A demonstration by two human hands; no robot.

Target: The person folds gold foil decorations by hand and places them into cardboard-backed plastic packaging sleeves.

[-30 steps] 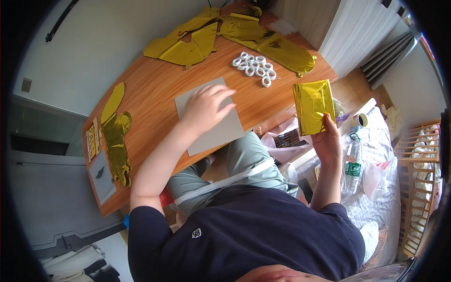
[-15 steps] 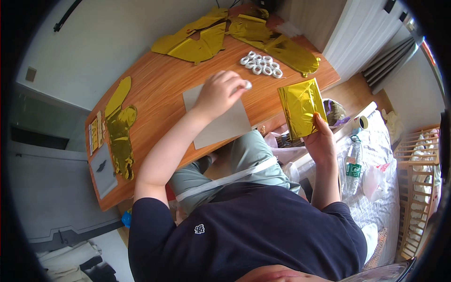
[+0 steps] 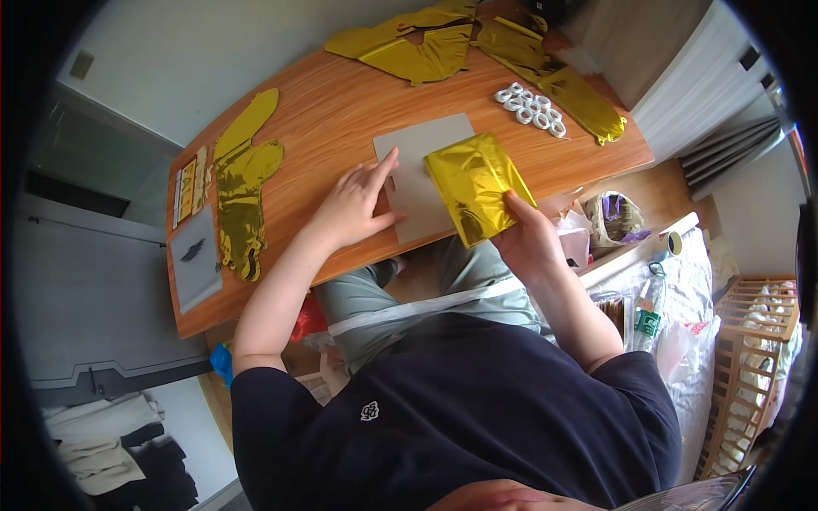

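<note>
My right hand (image 3: 528, 238) grips a folded gold foil packet (image 3: 481, 187) by its lower right edge, thumb on top. The packet is tilted above the right part of a flat grey sheet (image 3: 417, 140) on the wooden table. At the sheet's left edge, my left hand (image 3: 356, 204) has its fingers spread, and I see nothing held in it. Several small white rolls (image 3: 528, 109) sit in a cluster further back on the right. Flattened gold foil balloons lie at the back, one on the left (image 3: 417, 51) and one on the right (image 3: 579, 98).
Another flat gold foil balloon (image 3: 243, 200) lies at the table's left end, beside a pale plastic bag (image 3: 197, 255) and yellow-and-white strips (image 3: 189, 187). Right of the table are a bin (image 3: 615, 217), a plastic bottle (image 3: 649, 311) and a wooden crib (image 3: 750, 341).
My left hand has come down toward the sheet and its fingers have spread; the white roll it pinched is out of sight. My right hand brought the packet left over the sheet. The view shifted.
</note>
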